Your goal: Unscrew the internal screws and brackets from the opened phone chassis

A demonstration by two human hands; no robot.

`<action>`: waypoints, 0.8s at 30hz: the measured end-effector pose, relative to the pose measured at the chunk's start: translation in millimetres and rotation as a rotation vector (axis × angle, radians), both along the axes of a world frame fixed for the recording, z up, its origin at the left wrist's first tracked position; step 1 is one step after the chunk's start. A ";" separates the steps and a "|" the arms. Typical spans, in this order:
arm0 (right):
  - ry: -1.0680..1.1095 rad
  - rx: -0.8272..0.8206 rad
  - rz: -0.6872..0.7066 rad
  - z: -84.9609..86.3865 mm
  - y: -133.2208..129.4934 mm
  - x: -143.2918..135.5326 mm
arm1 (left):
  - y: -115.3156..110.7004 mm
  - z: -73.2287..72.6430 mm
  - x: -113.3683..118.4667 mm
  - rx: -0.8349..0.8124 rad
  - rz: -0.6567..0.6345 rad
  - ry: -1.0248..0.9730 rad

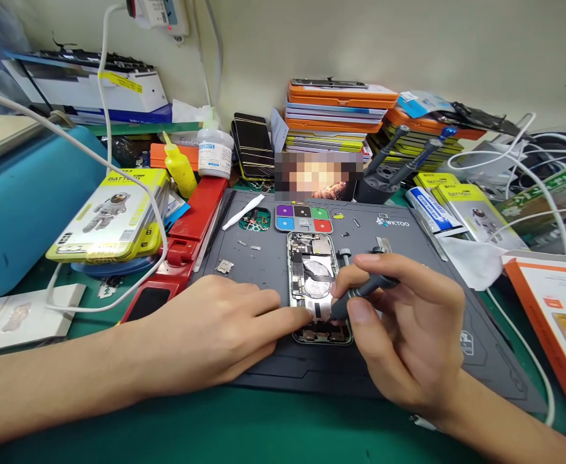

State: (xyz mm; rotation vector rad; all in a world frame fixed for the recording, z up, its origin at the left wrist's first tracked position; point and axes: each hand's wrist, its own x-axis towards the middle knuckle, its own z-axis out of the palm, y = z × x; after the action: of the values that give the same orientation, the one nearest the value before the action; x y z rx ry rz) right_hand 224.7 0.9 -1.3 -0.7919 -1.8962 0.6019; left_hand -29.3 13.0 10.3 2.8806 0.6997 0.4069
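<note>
An opened smartphone [317, 274] lies face up on a dark grey work mat [263, 258], its circuit boards and inner parts exposed. My left hand [225, 328] rests at its lower left, index finger stretched onto the phone's lower part; the thumb is hidden. A dark grey screwdriver [367, 289] is gripped between the fingers and thumb of my right hand [413, 328]. Its tip points down at the phone's lower right area, though the exact contact spot is too small to make out. Above the phone sits a tray with coloured squares [304, 219].
A white pry tool [244, 211], a small metal piece [224, 266] and loose bits lie on the mat. Battery boxes [111, 216] and a red tool [186, 225] stand left. Behind are stacked boxes [340, 109] and a tool holder [379, 183]. White cables [553, 193] hang right.
</note>
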 end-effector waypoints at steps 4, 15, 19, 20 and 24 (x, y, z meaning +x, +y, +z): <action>-0.033 0.034 0.005 -2.3 0.0 0.7 | 1.2 -1.1 1.6 0.020 -0.015 0.043; -0.070 0.063 0.007 -4.5 2.9 0.4 | 1.9 -3.6 2.1 0.002 -0.020 0.097; -0.071 0.061 0.011 -3.9 3.5 -0.1 | 2.1 -3.4 2.5 -0.008 -0.021 0.094; -0.069 0.062 0.017 -3.9 3.7 -0.3 | 2.1 -3.5 2.5 -0.009 -0.021 0.093; -0.065 0.057 0.024 -5.0 4.2 -0.4 | 1.9 -3.5 2.2 -0.015 -0.018 0.095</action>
State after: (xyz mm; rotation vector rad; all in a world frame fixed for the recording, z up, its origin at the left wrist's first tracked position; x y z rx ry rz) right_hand 224.4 5.1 -6.4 -0.7616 -1.9756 0.5405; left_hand -27.1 14.9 6.7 2.9058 0.6879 0.2631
